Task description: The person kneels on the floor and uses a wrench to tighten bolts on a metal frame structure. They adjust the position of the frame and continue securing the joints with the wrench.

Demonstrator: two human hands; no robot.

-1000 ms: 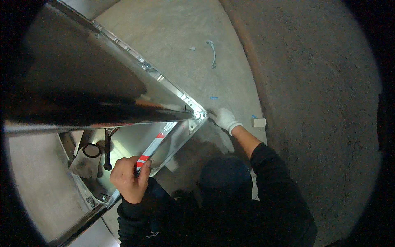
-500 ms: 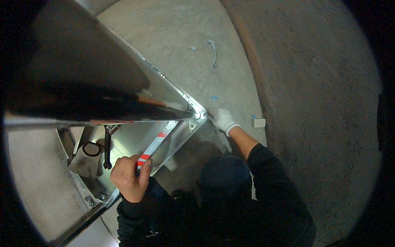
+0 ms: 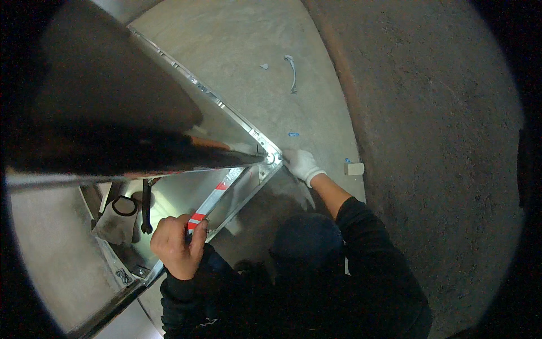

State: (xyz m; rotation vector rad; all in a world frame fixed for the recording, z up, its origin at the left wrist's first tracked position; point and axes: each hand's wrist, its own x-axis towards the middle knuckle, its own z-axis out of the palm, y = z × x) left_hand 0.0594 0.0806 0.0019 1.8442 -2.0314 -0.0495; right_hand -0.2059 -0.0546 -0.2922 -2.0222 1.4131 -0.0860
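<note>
My bare left hand [image 3: 176, 243] is closed round the lower end of a flat metal bar [image 3: 217, 195] with red and white bands, the thumb pressed along it. The bar slants up toward the corner [image 3: 273, 159] of a shiny metal frame. At the outside of that corner is my right hand [image 3: 303, 166] in a white glove, fingers drawn together on a small part they hide. Left of my left hand, inside the frame, lie a dark open-ended wrench [image 3: 147, 209] and a crumpled white work glove [image 3: 117, 223] with a dark cuff.
A tall dark, glossy panel [image 3: 130, 107] rises from the frame at upper left. On the concrete floor [image 3: 243, 62] lie a curved grey strip [image 3: 291, 73], a blue scrap [image 3: 293, 134] and a small pale block [image 3: 354, 169]. Rough brown ground [image 3: 440, 141] spreads at right.
The glossy panel and the wrench show slightly shifted, and a metal fitting beside the wrench is now mostly hidden. My right hand has moved a little left; my left hand keeps its hold.
</note>
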